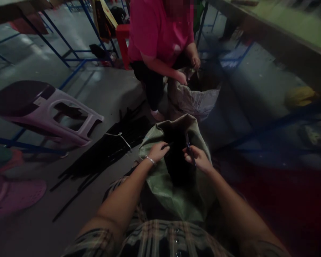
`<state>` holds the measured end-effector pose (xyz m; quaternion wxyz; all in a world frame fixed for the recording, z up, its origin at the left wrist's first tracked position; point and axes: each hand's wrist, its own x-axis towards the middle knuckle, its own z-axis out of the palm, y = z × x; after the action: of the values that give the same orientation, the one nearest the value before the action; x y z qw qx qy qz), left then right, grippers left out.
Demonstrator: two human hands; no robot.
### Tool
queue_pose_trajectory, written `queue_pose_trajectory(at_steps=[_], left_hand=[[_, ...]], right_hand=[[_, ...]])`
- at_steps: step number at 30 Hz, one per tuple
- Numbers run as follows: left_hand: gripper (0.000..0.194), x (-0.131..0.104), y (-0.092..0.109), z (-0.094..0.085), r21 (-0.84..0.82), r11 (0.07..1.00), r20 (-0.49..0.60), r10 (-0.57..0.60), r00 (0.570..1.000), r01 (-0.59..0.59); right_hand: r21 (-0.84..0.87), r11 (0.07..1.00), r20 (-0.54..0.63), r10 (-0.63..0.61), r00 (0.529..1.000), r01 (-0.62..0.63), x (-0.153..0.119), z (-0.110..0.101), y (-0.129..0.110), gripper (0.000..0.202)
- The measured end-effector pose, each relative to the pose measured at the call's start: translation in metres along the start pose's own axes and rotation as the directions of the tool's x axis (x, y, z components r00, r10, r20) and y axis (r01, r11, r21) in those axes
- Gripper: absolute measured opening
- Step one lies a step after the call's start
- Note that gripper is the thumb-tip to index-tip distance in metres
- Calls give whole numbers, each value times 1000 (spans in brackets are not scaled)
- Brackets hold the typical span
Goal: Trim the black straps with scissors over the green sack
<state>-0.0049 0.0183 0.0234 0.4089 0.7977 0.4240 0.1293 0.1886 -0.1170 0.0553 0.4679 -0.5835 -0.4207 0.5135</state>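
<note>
1. The green sack [167, 189] stands open before me.
2. Left of the sack, black strips [104, 153] lie bundled slantwise on the floor [117, 82].
3. Over the sack's mouth, my right grip [199, 159] clamps a dark tool [188, 145], its long axis running away from me.
4. At the sack's left side, my left grip [157, 152], nearer the strips, pinches a small dark piece [165, 146].

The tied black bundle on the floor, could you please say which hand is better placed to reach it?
Likely the left hand: it is nearer the tied black bundle and seems to pinch a small dark piece. The right hand is farther, holding a slim dark object at the green sack.
</note>
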Motion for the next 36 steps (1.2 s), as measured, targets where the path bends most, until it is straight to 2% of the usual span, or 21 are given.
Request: queue_pose_trajectory(at_steps=[4,7,12,17,20,23,30,36], left_hand=[[30,-2,2,-2,20,1000,22,-1,1000,1],[31,-3,2,-4,-12,1000,24,-18,1000,18],[32,-1,-1,-6,-157,986,8,-52,999,53],[36,2,2,-12,-341,931,59,-117,991,130],[35,0,8,-14,-373,913,88,-140,986,163],[34,-2,14,-12,-349,923,110,-132,985,163],[31,-4,16,0,-294,941,189,-113,976,166],[30,-5,13,7,-247,962,195,-69,978,118]], right_hand=[[-22,1000,-137,19,990,-22,-5,9,6,35],[-12,1000,-177,25,984,-28,-6,17,11,36],[-137,990,-44,17,999,-22,2,19,24,45],[-218,974,82,89,993,-70,8,13,44,52],[-350,936,143,90,986,-35,4,14,51,52],[-401,916,198,109,974,-21,-1,18,55,52],[-417,909,185,116,976,-29,-2,25,53,47],[-469,882,168,145,975,-50,-2,26,54,42]])
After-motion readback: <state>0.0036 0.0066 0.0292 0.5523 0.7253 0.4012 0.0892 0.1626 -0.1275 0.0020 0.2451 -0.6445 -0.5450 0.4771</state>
